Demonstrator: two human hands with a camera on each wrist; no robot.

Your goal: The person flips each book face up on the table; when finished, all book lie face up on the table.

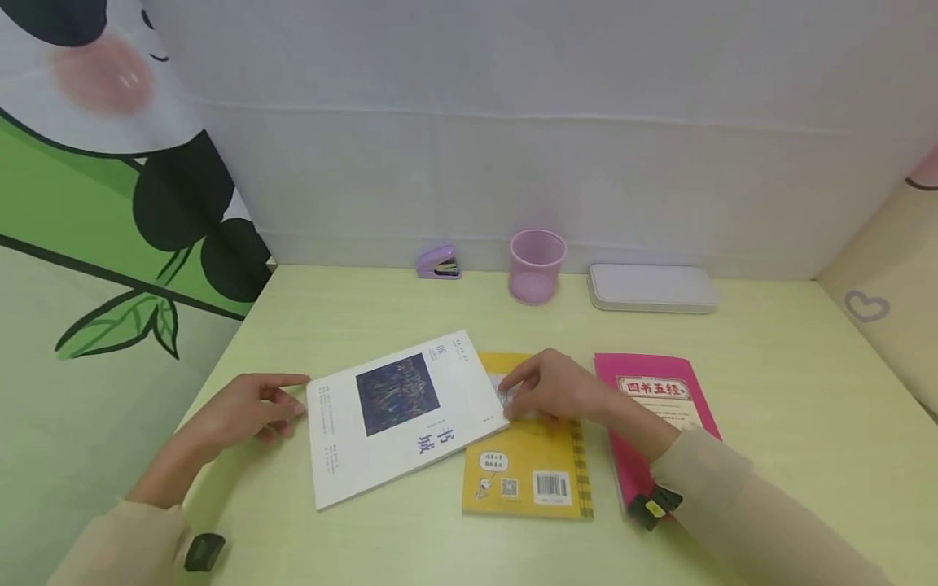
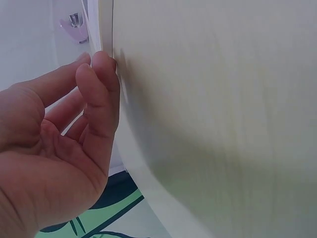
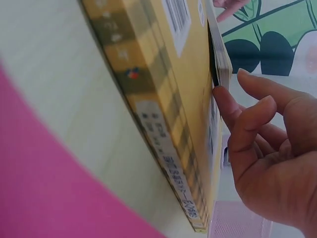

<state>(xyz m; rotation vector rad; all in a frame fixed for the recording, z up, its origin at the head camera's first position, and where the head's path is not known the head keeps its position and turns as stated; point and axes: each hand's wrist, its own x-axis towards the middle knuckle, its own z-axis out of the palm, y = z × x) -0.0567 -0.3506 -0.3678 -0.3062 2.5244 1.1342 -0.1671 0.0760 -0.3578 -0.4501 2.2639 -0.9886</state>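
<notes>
A white magazine (image 1: 403, 417) with a dark picture on its cover lies aslant, its right end overlapping a yellow book (image 1: 523, 480). At the magazine's left edge is my left hand (image 1: 245, 411), its fingertips touching that edge in the left wrist view. My right hand (image 1: 553, 387) is over the yellow book, with its fingertips by the magazine's right edge. In the right wrist view, the fingers (image 3: 252, 116) are loosely bent beside the magazine's page edges (image 3: 224, 64). Neither hand visibly wraps round the magazine.
A pink book (image 1: 652, 407) lies to the right, partly hidden by my right forearm. Along the back stand a purple stapler (image 1: 438, 263), a pink mesh cup (image 1: 536, 268) and a pale flat case (image 1: 652, 288). A white sheet hangs behind the table.
</notes>
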